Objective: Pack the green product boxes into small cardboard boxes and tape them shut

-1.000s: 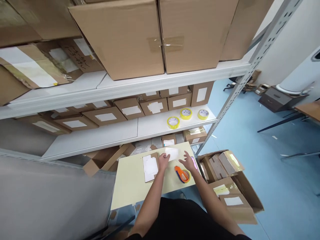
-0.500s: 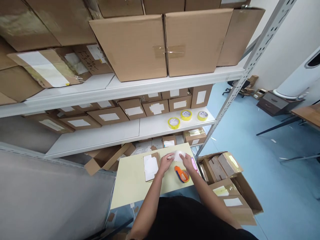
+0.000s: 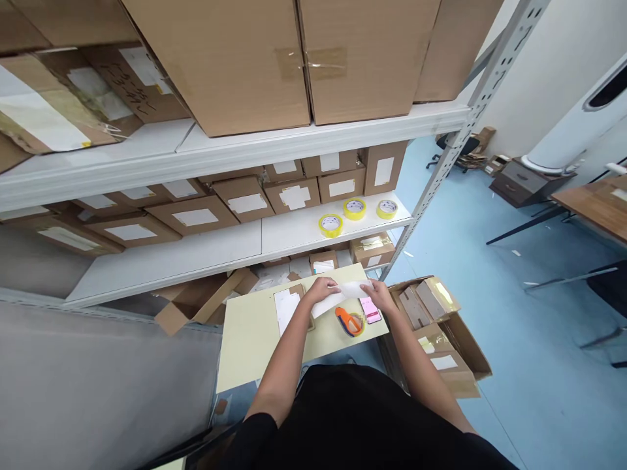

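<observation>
A strip of white paper (image 3: 347,291) stretches between my two hands above the pale yellow table (image 3: 245,339). My left hand (image 3: 321,291) grips its left part, and a loose end hangs down past the fingers. At the other end, my right hand (image 3: 377,292) pinches the strip. Below it lies an orange tape dispenser (image 3: 349,322) with a roll of tape in it. A phone with a pink screen (image 3: 370,309) rests under my right hand. Left of my left hand, a cardboard box with white labels (image 3: 287,307) lies flat, partly covered by my forearm.
A metal shelf (image 3: 215,245) with labelled cardboard boxes (image 3: 294,196) stands in front. Yellow tape rolls (image 3: 330,225) sit on its middle level. An open carton (image 3: 467,349) holding boxes is on the floor to the right. Another open box (image 3: 196,297) leans behind the table's left side.
My hands have moved apart, and the white paper, bunched or rolled before, is now drawn out into a long strip. The phone shows more fully. The whole view has shifted.
</observation>
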`<state>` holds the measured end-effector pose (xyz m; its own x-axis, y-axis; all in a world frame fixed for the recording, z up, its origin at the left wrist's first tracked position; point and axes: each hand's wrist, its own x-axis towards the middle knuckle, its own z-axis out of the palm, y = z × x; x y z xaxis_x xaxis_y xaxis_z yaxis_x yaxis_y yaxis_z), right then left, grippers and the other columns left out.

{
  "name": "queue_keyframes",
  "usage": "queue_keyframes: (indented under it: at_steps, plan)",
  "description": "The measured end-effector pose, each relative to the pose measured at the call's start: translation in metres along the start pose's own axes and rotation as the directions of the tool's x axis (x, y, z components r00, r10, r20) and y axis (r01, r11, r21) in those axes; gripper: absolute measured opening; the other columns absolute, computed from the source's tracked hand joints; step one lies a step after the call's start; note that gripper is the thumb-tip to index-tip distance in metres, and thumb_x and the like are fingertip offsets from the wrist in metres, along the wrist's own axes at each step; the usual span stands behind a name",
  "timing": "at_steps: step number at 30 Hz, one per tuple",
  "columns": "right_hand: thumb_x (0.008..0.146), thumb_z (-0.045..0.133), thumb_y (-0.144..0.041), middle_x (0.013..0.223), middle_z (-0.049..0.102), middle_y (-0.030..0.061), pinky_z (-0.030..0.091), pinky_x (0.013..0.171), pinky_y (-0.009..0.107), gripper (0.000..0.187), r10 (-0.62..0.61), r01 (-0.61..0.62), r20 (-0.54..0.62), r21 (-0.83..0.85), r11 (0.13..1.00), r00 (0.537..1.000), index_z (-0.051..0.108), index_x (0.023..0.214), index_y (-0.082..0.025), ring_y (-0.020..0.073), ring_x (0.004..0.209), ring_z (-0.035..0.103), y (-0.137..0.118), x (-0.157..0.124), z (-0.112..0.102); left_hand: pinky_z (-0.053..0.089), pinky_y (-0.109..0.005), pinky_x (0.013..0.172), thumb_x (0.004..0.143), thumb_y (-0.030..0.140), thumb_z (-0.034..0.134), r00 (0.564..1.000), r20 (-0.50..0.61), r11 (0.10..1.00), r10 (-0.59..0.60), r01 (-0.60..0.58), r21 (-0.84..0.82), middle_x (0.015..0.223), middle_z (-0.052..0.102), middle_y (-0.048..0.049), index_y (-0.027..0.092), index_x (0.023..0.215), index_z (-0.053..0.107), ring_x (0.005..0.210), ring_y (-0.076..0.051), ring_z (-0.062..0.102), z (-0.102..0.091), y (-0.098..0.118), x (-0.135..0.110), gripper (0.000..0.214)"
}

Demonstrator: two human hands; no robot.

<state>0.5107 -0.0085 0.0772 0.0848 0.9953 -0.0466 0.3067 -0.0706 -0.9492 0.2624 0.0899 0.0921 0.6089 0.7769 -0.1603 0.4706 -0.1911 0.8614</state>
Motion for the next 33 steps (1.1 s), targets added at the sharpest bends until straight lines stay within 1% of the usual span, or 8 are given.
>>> queue_keyframes:
  at_steps: [7,11,16,18,22,27,30,33]
  plan:
    - [0.088,0.055,-0.072,0.078,0.069,0.0046,0.049,0.067,0.030,0.051,0.050,-0.032,-0.243,0.080,0.996,0.969,0.060,0.083,-0.022,0.0230,0.075,0.061,0.027,-0.005,-0.027,0.058,-0.034,0.080,0.074,0.057,0.080,0.987,-0.162,0.993,-0.012,-0.007,-0.118,0.087,0.082,-0.0076,0.022,0.075,0.083,0.082,-0.025,0.075,-0.034,-0.007,-0.016,0.035]
    - [0.088,0.058,-0.069,0.086,0.072,0.0063,0.052,0.073,0.031,0.050,0.034,-0.001,-0.217,0.152,0.988,0.976,0.065,0.093,-0.020,0.0235,0.081,0.064,0.021,-0.004,-0.036,0.058,-0.038,0.091,0.078,0.052,0.077,0.981,-0.191,0.997,-0.035,0.020,-0.079,0.096,0.082,-0.0086,0.022,0.082,0.084,0.094,-0.028,0.075,-0.038,-0.005,-0.010,0.031]
    - [0.085,0.065,-0.045,0.092,0.072,0.0044,0.053,0.074,0.032,0.028,-0.053,0.067,-0.089,0.153,0.986,0.995,0.069,0.100,-0.022,0.0228,0.083,0.064,-0.011,-0.011,0.000,0.049,-0.042,0.111,0.080,0.044,0.080,0.924,-0.382,0.999,0.009,0.010,0.046,0.135,0.072,-0.0113,0.023,0.119,0.079,0.127,-0.029,0.065,-0.014,0.003,0.000,0.045]
    - [0.084,0.064,-0.037,0.094,0.072,0.0043,0.052,0.072,0.031,0.021,-0.102,0.105,-0.031,0.131,0.986,0.994,0.072,0.098,-0.022,0.0225,0.083,0.065,-0.023,-0.014,0.014,0.050,-0.042,0.109,0.083,0.048,0.076,0.897,-0.441,0.999,-0.031,0.036,0.002,0.139,0.069,-0.0132,0.021,0.127,0.076,0.126,-0.029,0.064,-0.007,0.004,-0.008,0.051]
    - [0.083,0.061,-0.029,0.100,0.075,0.0061,0.054,0.079,0.034,0.022,-0.212,0.209,0.027,0.080,0.975,0.977,0.078,0.096,-0.024,0.0238,0.091,0.067,-0.045,-0.017,0.029,0.056,-0.039,0.095,0.097,0.059,0.054,0.904,-0.410,0.973,-0.120,0.026,-0.227,0.121,0.077,-0.0136,0.017,0.122,0.078,0.106,-0.026,0.072,-0.003,0.008,-0.049,0.054]
    - [0.084,0.066,-0.030,0.106,0.077,0.0049,0.055,0.083,0.036,0.027,-0.224,0.216,0.070,0.105,0.971,0.972,0.079,0.107,-0.028,0.0233,0.090,0.069,-0.066,-0.015,0.049,0.054,-0.032,0.080,0.081,0.054,0.077,0.930,-0.362,0.996,-0.068,0.041,-0.083,0.088,0.078,-0.0059,0.020,0.088,0.081,0.084,-0.023,0.069,-0.001,0.010,-0.107,0.035]
    - [0.087,0.071,-0.039,0.108,0.075,0.0050,0.056,0.077,0.034,0.036,-0.192,0.189,0.000,0.171,0.967,0.981,0.074,0.121,-0.029,0.0212,0.084,0.067,-0.075,-0.016,0.068,0.051,-0.028,0.069,0.082,0.056,0.074,0.912,-0.389,0.990,-0.133,0.106,-0.091,0.069,0.070,-0.0015,0.019,0.071,0.073,0.071,-0.019,0.064,0.002,0.007,-0.125,0.038]
    - [0.088,0.070,-0.047,0.115,0.072,0.0078,0.056,0.069,0.032,0.051,-0.096,0.123,-0.127,0.222,0.967,0.987,0.064,0.136,-0.028,0.0202,0.082,0.066,-0.081,-0.018,0.086,0.054,-0.030,0.073,0.081,0.060,0.073,0.854,-0.477,0.960,-0.208,0.085,-0.266,0.078,0.075,-0.0037,0.018,0.084,0.075,0.078,-0.021,0.069,0.004,0.007,-0.133,0.042]
